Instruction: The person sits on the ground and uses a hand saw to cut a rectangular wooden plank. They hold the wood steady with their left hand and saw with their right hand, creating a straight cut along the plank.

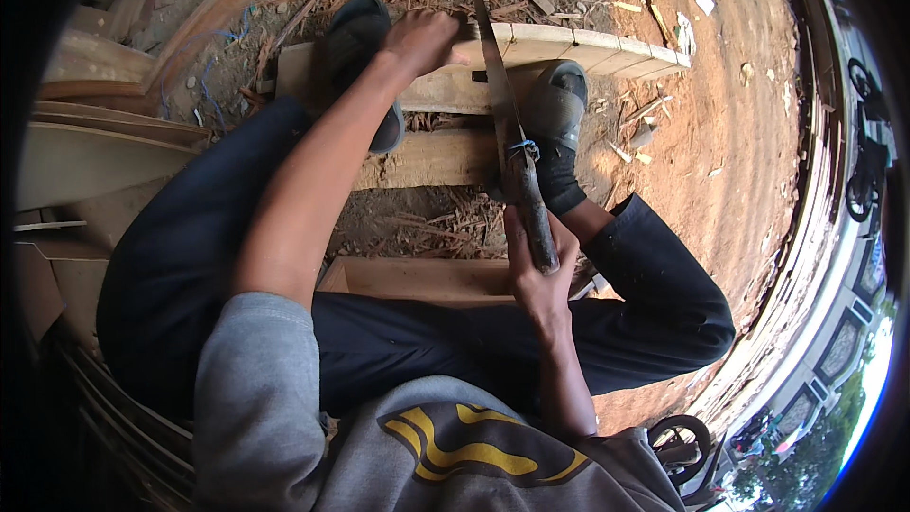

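My right hand [543, 270] is closed round the worn handle of a handsaw [497, 76], with blue string tied where handle and blade meet. Its long blade points away from me and crosses a pale wooden board [436, 88]. The board's right part carries several dark lines across it. My left hand [424, 42] is curled over the board just left of the blade, its fingertips partly hidden. My left shoe [358, 43] and my right shoe [554, 106] are on the board, either side of the blade.
A thick wooden beam [431, 159] lies on the near side of the board, and another plank [427, 277] lies nearer me. Curved wooden pieces [204, 24] stand at the left. Wood splinters [417, 228] litter the dirt. Motorbikes [864, 142] stand far right.
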A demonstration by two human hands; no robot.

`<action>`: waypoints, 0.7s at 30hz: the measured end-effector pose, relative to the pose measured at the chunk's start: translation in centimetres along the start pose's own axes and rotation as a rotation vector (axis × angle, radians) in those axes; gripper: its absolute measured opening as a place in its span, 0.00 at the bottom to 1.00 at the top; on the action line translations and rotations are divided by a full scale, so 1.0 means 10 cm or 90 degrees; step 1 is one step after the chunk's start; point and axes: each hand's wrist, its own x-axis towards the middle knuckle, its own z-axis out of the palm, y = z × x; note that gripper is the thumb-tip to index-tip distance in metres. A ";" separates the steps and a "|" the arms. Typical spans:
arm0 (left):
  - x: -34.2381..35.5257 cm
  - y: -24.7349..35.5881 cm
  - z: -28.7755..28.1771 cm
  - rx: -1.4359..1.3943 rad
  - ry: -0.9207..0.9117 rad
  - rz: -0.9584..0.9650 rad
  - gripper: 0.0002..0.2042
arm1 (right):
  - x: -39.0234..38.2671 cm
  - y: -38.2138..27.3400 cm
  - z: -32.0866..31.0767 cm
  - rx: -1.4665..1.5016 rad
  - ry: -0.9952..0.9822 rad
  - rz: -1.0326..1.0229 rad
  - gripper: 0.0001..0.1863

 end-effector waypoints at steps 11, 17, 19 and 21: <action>-0.12 0.07 -0.06 -0.015 0.009 0.044 0.18 | -0.11 0.00 0.01 0.033 0.030 0.014 0.10; 0.00 -0.21 0.11 -0.232 0.121 0.089 0.17 | -0.08 0.00 0.02 0.060 0.028 0.012 0.10; 0.04 -0.29 0.14 -0.273 0.051 0.021 0.20 | -0.08 0.04 0.02 0.048 0.026 -0.003 0.10; 0.05 -0.26 0.10 -0.304 0.032 -0.009 0.21 | -0.06 0.02 0.01 0.026 0.017 -0.008 0.10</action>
